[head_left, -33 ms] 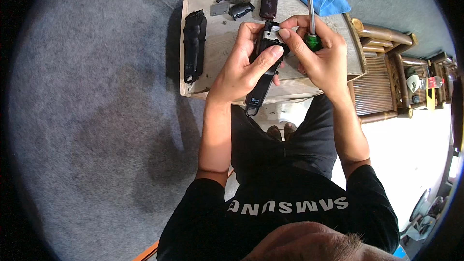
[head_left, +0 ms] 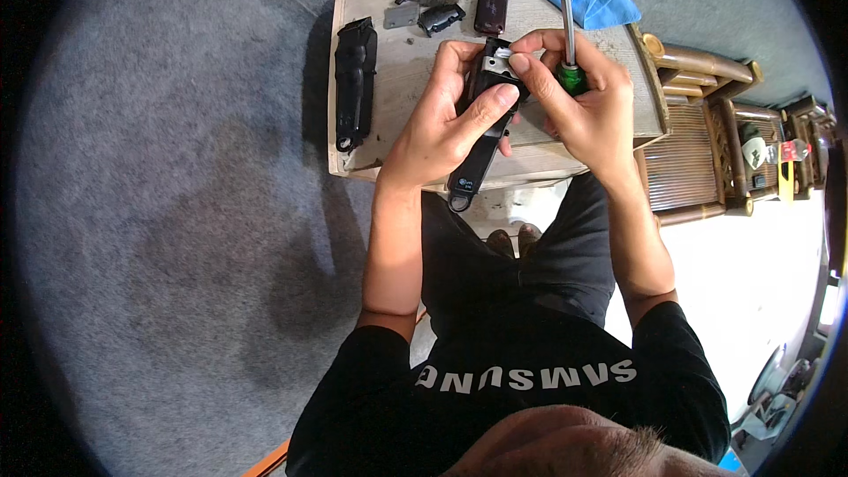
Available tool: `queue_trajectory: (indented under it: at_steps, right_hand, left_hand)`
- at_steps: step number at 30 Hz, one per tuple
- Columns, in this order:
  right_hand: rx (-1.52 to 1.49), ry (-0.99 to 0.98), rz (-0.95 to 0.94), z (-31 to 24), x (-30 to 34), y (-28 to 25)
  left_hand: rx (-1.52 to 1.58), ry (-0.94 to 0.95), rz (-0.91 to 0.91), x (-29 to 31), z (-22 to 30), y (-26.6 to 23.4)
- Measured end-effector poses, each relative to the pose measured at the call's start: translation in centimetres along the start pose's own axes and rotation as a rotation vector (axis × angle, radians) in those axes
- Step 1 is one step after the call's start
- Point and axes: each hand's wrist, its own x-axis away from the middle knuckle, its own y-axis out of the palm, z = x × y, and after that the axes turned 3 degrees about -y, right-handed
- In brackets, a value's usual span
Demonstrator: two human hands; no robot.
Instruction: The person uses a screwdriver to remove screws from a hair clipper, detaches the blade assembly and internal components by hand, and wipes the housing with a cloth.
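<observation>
Now the left hand clasps the black clipper over the near edge of the tabletop; the right hand pinches near its metal plate, cradling a green-handled screwdriver. Best press lightly, body steady!

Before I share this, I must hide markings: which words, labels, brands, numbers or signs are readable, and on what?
Black shirt: large pale capitals, upside down, readable, not copied here.
Black clipper in the left hand: pale marking near its lower end, too small to read.
</observation>
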Motion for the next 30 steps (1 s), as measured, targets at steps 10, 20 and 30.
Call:
queue_trajectory:
  at_steps: [10, 20, 30]
  right_hand:
    - [0.015, -0.078, 0.035, 0.0, 0.2, 0.4]
    - [0.041, -0.056, 0.05, 0.5, 0.3, 0.2]
    - [0.383, -0.366, -0.088, -0.7, -0.3, -1.9]
  left_hand:
    - [0.013, 0.037, -0.033, 0.0, -0.2, -0.3]
    - [0.032, 0.062, -0.041, -0.1, -0.1, -0.1]
    - [0.029, 0.074, -0.043, 0.0, 0.2, 0.2]
